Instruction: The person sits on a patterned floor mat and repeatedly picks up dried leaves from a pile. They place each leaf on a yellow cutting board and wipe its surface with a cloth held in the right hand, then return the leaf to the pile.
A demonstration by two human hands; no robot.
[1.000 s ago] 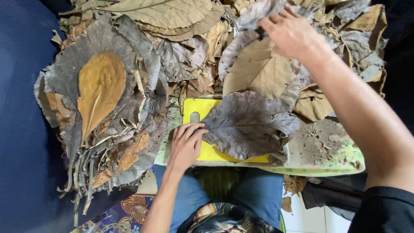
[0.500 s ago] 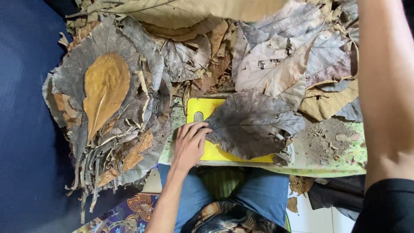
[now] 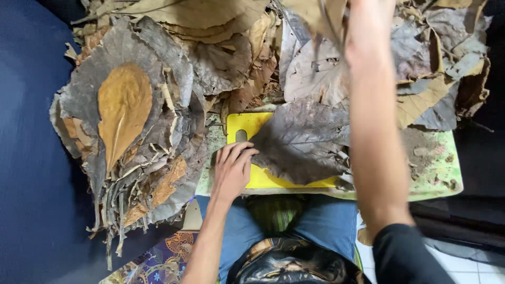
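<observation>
A dark blue floor covering [image 3: 26, 158] fills the left side of the scene, and a strip of pale tile [image 3: 473, 265] shows at the near right. Across the far half lies a wide heap of dry leaves [image 3: 221, 52], grey and brown, spilling from left to right. At the left a stack of grey leaves [image 3: 152, 158] rests on the blue covering, with one orange-brown leaf [image 3: 123, 113] lying flat on top of it. In the middle stands a low light-green board [image 3: 431, 168], dusted with soil on its right part. On it lies a yellow cutting mat [image 3: 252, 126], and a large grey leaf [image 3: 305, 142] covers most of the mat. The left hand [image 3: 231, 171] lies flat on the mat's left end, fingers stretched out and loose, fingertips touching the edge of the large grey leaf. The right forearm [image 3: 373, 131] reaches far across the board; the right hand [image 3: 363, 8] is cut off at the far edge among hanging leaves, so I cannot tell whether it grips anything. Blue jeans [image 3: 326, 221] show nearest.
</observation>
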